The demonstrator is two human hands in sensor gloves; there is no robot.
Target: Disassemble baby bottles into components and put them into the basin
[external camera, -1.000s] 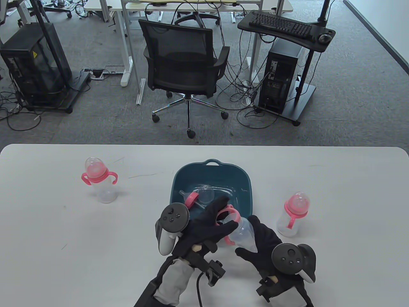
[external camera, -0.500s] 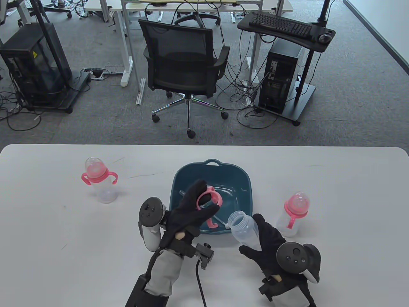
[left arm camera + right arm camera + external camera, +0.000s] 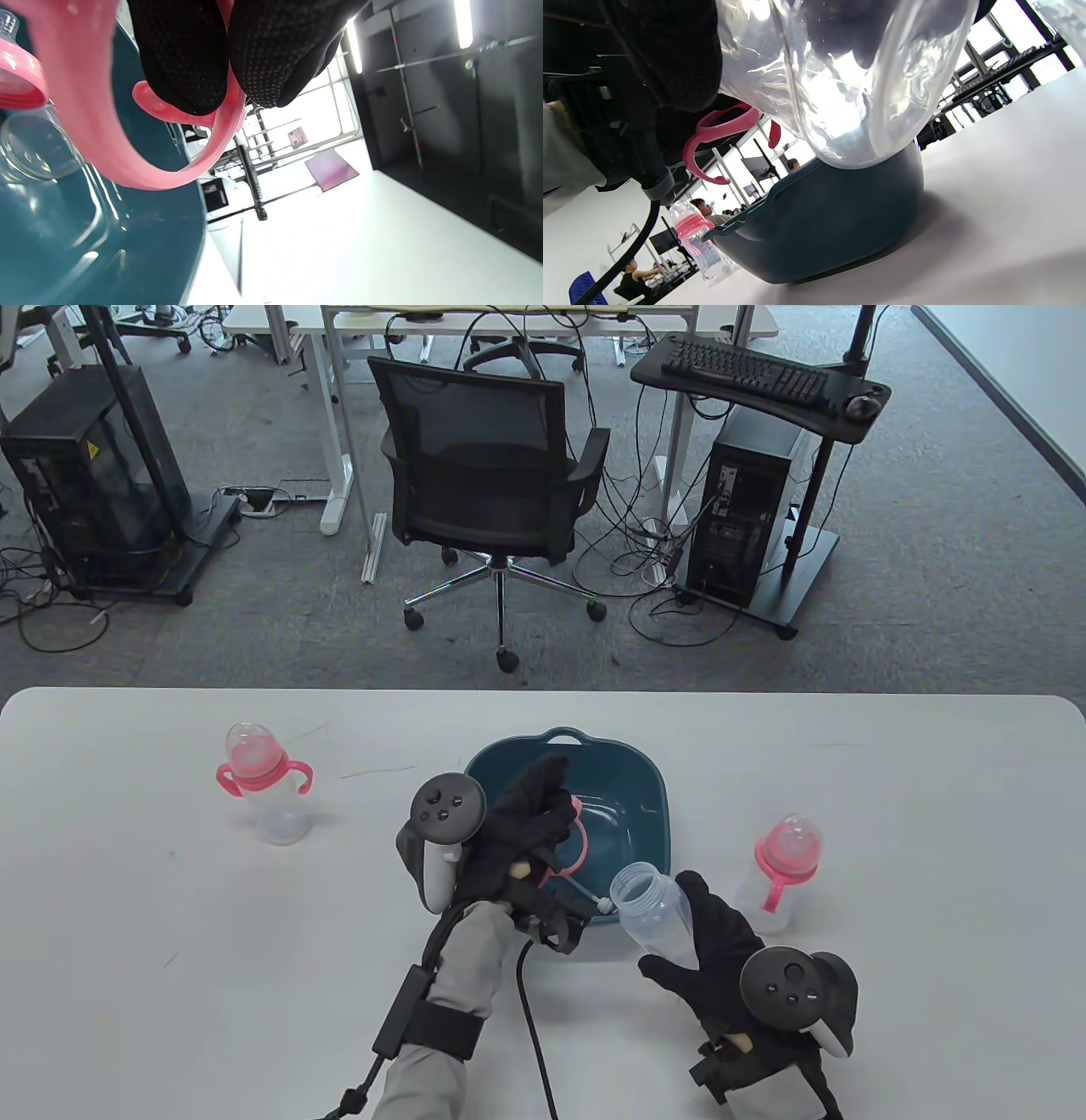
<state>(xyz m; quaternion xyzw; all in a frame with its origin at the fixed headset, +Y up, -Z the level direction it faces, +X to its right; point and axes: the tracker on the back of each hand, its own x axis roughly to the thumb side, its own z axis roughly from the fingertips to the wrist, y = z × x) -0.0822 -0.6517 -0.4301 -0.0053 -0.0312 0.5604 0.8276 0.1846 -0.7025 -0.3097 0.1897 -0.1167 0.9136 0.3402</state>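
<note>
At the far left of the table (image 3: 127, 899) stands a whole baby bottle (image 3: 265, 789), its cap, pink collar and handles all fitted, well apart from both hands, so it looks untouched. Next comes the left hand (image 3: 517, 831), held over the near-left part of the teal basin (image 3: 649, 780); its fingers (image 3: 186, 55) are curled round a pink handle ring (image 3: 575, 840), pinching it as the left wrist view shows plainly, and the ring hangs above the inside of the basin, not yet let go. Inside the basin that view also shows a clear cap (image 3: 36, 146) and part of another pink piece (image 3: 19, 74), so at least one set of parts seems already dropped in. Further right, the right hand (image 3: 721, 950) grips a clear bottle body (image 3: 653, 912), its fingers wrapped round it, the open neck tilted toward the basin's near-right rim; a thin straw with a white tip (image 3: 594, 897) lies between the ring and that neck, though whether it touches either I cannot tell. At the far right stands a second whole bottle (image 3: 779, 869), fully assembled. By my reckoning the job is around the middle: the ring and the stripped body are about to go in, and two bottles remain to be taken apart.
</note>
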